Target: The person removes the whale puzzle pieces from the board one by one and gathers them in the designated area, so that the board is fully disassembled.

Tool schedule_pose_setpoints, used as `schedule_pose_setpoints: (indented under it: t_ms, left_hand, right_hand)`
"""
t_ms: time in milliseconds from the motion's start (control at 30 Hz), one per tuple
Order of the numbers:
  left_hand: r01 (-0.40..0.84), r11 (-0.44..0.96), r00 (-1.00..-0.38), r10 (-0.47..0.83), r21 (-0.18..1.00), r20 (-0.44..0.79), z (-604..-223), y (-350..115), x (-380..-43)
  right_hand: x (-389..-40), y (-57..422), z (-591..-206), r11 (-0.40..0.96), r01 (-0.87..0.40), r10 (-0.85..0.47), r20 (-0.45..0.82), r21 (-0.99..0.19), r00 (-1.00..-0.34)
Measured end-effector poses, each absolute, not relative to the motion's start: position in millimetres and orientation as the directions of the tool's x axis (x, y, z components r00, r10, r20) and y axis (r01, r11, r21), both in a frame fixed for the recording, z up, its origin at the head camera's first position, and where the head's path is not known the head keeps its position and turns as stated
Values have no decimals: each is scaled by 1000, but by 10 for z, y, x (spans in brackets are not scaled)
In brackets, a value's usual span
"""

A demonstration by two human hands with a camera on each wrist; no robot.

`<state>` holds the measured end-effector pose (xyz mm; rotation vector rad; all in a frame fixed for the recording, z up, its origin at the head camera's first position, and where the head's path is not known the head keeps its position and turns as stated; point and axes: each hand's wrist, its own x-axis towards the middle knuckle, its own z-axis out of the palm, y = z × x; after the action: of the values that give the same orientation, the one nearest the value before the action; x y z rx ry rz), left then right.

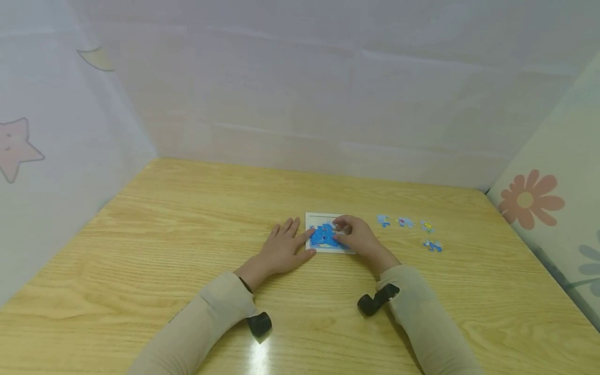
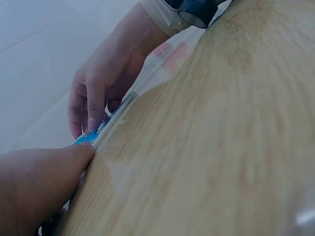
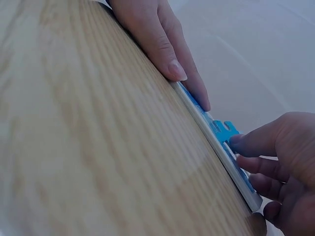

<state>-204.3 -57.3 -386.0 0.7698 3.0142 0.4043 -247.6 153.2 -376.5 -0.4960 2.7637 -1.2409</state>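
A white-rimmed jigsaw puzzle tray (image 1: pixel 307 219) lies on the table, partly filled with joined blue pieces (image 1: pixel 322 237). My left hand (image 1: pixel 279 250) rests flat at the tray's left side, fingers spread, with thumb and index finger over its edge. Over the right part of the tray, my right hand (image 1: pixel 361 237) has its thumb and fingers curled. It pinches a blue puzzle piece (image 3: pixel 225 130), which stands tilted up from the tray in the right wrist view. The right hand hides the tray's right side in the head view.
To the right of the tray lie several loose puzzle pieces, among them a light blue one (image 1: pixel 383 220), one with a yellow flower (image 1: pixel 427 226) and a blue and white one (image 1: pixel 432 246). Pale printed cloth (image 1: pixel 300 104) stands around the wooden table (image 1: pixel 187 219).
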Motion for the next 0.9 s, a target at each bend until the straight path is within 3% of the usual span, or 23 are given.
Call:
schedule_pose_setpoints:
  t_ms: [633, 900]
  left_hand:
    - [466, 849, -882, 468, 249, 56, -3864, -571, -2039]
    - [468, 851, -882, 467, 239, 63, -3861, -569, -2045]
  right_hand:
    - [-2500, 1519, -3801, 595, -300, -334, 110, -745, -936]
    - [-2507, 1536, -3754, 567, -241, -297, 77, -788, -952]
